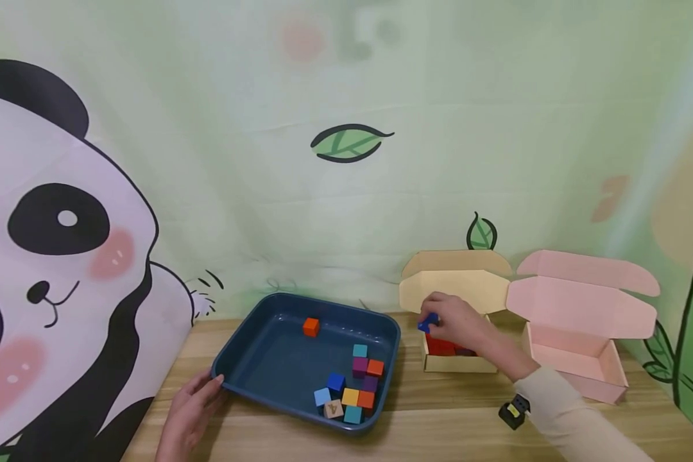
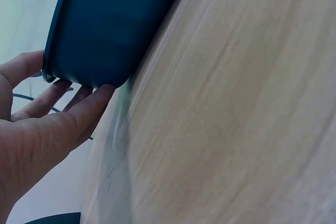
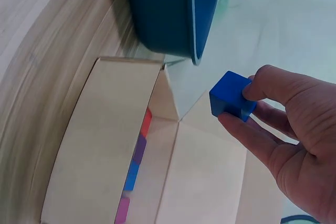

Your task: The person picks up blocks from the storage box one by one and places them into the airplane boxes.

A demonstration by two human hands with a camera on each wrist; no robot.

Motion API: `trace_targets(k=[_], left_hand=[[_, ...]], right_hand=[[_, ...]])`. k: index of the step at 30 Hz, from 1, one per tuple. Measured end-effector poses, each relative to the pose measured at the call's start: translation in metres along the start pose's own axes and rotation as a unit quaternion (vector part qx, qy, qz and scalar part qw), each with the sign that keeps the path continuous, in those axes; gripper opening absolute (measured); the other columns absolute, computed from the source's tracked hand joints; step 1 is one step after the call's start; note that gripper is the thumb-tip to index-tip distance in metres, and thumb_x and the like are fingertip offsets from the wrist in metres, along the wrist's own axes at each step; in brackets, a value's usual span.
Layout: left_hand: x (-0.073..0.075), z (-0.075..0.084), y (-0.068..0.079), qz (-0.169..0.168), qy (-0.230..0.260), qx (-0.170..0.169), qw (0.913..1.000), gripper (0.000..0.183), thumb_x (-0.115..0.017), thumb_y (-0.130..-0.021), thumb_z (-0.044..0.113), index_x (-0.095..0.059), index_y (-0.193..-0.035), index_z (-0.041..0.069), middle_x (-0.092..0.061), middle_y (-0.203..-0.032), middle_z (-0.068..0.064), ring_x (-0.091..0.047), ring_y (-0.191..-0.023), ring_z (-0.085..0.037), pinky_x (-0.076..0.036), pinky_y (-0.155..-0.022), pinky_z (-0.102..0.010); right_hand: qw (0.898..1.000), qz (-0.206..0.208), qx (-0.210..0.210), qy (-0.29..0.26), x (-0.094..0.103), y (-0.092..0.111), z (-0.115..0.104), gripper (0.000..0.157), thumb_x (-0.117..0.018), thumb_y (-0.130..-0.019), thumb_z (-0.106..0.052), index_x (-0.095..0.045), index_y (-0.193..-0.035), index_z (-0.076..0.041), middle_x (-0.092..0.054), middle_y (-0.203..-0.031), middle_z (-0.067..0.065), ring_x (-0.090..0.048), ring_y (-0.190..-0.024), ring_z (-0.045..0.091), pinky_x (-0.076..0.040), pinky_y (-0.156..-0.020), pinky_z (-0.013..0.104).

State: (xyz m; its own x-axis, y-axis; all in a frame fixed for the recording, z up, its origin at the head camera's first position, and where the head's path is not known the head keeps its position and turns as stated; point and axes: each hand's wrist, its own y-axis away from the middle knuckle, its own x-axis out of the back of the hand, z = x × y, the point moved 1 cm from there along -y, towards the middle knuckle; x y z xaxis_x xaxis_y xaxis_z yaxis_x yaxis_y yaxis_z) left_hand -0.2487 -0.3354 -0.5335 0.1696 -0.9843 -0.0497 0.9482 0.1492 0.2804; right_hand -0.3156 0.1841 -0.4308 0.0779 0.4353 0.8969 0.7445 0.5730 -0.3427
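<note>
My right hand pinches a blue cube between thumb and fingers, above the open pale yellow box. Inside that box lie red blocks and a darker one; the right wrist view also shows a purple, a blue and a pink block there. At the left front corner of the dark blue tray, my left hand holds the rim and outer wall with thumb and fingertips. Several coloured cubes cluster at the tray's right front, among them a wooden one marked 4. An orange cube sits apart near the back.
An open pink box stands right of the yellow one, lid raised. A small black device shows beside the right sleeve. Behind the wooden table hangs a printed cloth with a panda and leaves.
</note>
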Motion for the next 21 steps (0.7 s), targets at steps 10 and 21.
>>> trace_targets(k=[10, 21], left_hand=[[0.000, 0.000, 0.000, -0.003, 0.001, -0.003, 1.0000, 0.071, -0.058, -0.104, 0.014, -0.019, -0.158, -0.007, -0.023, -0.161, -0.030, -0.058, -0.103, 0.000, -0.042, -0.113, -0.041], [-0.001, 0.002, 0.001, 0.005, 0.000, 0.001, 1.0000, 0.071, -0.060, -0.103, 0.017, -0.021, -0.158, -0.005, -0.024, -0.161, -0.029, -0.060, -0.104, -0.001, -0.044, -0.112, -0.039]], right_hand=[[0.999, -0.016, -0.029, 0.010, 0.018, 0.020, 0.019, 0.017, -0.071, -0.080, 0.005, -0.072, -0.090, -0.008, -0.065, -0.102, 0.008, -0.057, -0.075, 0.013, -0.056, -0.064, 0.022], [0.995, -0.029, -0.092, 0.024, 0.035, 0.042, 0.041, 0.014, -0.074, -0.081, 0.002, -0.073, -0.089, -0.010, -0.065, -0.101, 0.009, -0.057, -0.078, 0.017, -0.061, -0.069, 0.030]])
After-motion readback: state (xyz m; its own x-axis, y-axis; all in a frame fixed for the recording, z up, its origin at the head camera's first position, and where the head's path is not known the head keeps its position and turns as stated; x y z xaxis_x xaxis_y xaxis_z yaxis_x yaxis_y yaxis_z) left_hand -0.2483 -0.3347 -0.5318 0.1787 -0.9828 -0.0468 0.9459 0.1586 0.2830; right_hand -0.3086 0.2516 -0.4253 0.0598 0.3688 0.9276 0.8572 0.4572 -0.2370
